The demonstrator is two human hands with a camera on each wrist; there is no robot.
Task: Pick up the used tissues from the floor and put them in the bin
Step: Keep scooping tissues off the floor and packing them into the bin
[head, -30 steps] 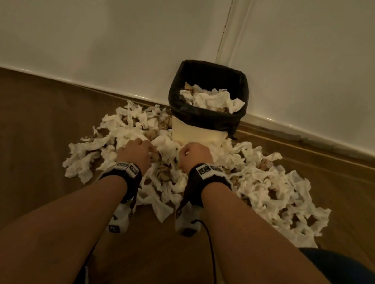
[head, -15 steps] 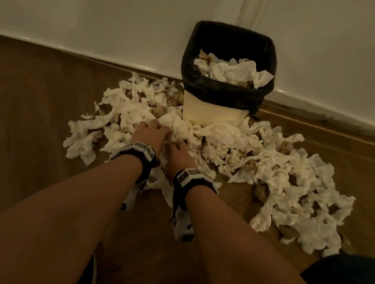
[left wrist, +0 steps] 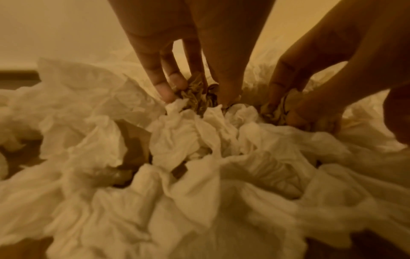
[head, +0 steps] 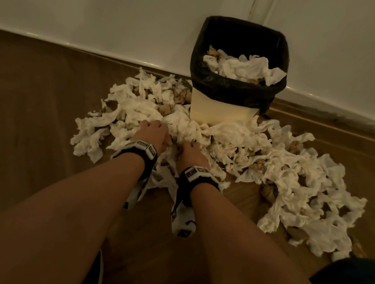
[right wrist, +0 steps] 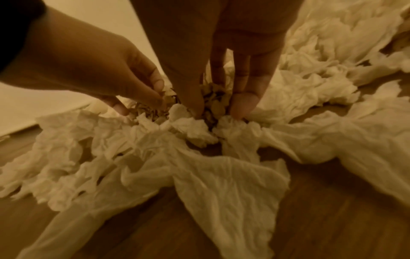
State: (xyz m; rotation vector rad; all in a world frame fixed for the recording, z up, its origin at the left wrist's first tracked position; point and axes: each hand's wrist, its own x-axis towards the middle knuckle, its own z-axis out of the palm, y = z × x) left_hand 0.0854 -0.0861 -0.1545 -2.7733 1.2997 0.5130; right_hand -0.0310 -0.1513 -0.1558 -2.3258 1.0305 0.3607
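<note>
Tissues: heaped on floor before bin. Your left hand and right hand: side by side, fingertips pinching brownish crumpled wads in the heap.

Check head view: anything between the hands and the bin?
Only tissues: the floor heap runs unbroken from the left hand and right hand up to the bin.

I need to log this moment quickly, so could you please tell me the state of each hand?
Left hand: fingers pinch a brownish crumpled tissue in the floor pile.
Right hand: fingers pinch another brownish crumpled wad beside it.
</note>
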